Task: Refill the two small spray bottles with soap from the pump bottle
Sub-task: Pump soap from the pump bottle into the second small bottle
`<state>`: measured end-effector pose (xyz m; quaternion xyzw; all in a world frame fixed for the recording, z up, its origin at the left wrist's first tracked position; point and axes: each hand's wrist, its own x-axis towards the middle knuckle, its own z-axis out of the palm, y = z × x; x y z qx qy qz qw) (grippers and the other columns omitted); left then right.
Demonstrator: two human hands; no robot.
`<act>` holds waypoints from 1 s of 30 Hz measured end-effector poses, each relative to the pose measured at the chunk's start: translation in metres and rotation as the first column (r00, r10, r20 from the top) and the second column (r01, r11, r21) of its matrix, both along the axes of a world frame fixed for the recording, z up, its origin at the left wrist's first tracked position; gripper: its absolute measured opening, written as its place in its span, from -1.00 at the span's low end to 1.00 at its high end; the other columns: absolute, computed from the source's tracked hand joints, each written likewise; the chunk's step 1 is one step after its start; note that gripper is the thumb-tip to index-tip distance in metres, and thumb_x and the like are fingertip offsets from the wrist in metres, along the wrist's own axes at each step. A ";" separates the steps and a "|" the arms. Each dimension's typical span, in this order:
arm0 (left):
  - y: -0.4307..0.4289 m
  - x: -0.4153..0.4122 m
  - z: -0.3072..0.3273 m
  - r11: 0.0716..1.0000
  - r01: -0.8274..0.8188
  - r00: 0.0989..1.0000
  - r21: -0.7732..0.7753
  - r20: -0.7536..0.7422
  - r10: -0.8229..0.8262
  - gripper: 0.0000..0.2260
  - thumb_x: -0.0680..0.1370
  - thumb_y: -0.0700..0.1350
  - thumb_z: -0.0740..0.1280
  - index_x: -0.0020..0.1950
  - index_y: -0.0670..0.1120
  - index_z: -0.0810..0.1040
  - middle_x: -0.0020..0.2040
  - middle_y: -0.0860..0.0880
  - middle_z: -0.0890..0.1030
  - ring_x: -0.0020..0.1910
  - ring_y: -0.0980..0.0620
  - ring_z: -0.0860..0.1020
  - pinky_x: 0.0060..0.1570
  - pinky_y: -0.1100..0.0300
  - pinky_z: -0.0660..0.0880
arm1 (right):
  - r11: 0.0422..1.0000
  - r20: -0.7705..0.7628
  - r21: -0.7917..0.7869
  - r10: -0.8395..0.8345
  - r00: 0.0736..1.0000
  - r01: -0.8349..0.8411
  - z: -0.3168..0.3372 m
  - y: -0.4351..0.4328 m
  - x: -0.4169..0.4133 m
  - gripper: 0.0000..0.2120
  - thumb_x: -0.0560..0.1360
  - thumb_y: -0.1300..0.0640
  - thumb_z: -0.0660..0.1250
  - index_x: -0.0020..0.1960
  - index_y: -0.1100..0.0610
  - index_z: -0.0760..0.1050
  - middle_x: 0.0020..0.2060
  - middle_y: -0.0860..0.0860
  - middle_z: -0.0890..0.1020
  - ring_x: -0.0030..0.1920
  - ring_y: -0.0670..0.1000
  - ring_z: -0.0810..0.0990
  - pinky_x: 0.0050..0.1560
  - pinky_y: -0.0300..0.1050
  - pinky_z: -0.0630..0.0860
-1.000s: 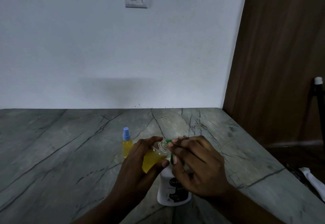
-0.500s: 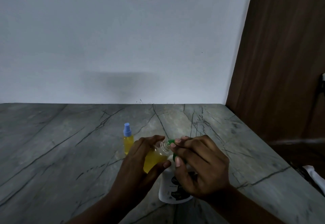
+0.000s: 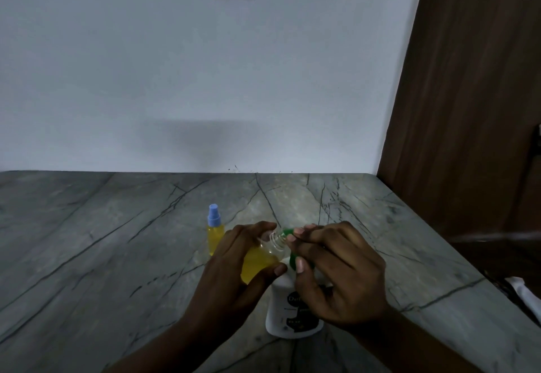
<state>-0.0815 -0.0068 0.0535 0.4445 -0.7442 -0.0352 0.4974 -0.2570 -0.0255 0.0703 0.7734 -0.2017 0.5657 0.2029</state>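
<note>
Hands first: my left hand [image 3: 231, 270] is wrapped around the open spray bottle [image 3: 259, 264], and my right hand [image 3: 339, 276] is clamped on the pump head, fingers draped over the top and thumb tucked in front. Honestly, not much has moved over the last second. Both grips are the same as before and the hands sit in the same spot. The only real shift is my head dipping a bit, so the wall rides higher in view.

Grey marble tabletop [image 3: 87, 255] carries everything. The white pump bottle [image 3: 285, 311] stands upright on it near the front edge, right under my right hand. The open spray bottle is lifted off the surface and tilted, its bare threaded neck pushed up against the green nozzle [image 3: 288, 230]. The yellow soap in it looks about where it was a second ago, roughly over half. I can't see an actual stream going in, it's too dim and small for that.

The capped spray bottle [image 3: 215, 238] stands just behind my left hand, blue top on and yellow nearly to the neck, so I'd call that one done.

My read: this is mid-fill on bottle two, slow going. More pumps, then recap. No idea where its cap is, it's not in view.
</note>
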 end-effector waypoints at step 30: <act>-0.001 0.000 -0.008 1.000 0.004 1.000 0.024 -0.014 -0.004 -0.61 0.44 0.34 0.21 0.24 0.35 0.30 0.16 0.37 0.42 0.11 0.38 0.43 0.03 0.54 0.33 | 0.999 0.031 -0.037 -0.031 0.999 0.032 -0.010 0.000 0.007 -0.78 0.46 0.23 0.29 -0.23 0.29 0.67 -0.24 0.09 0.68 -0.19 0.03 0.63 -0.16 -0.11 0.55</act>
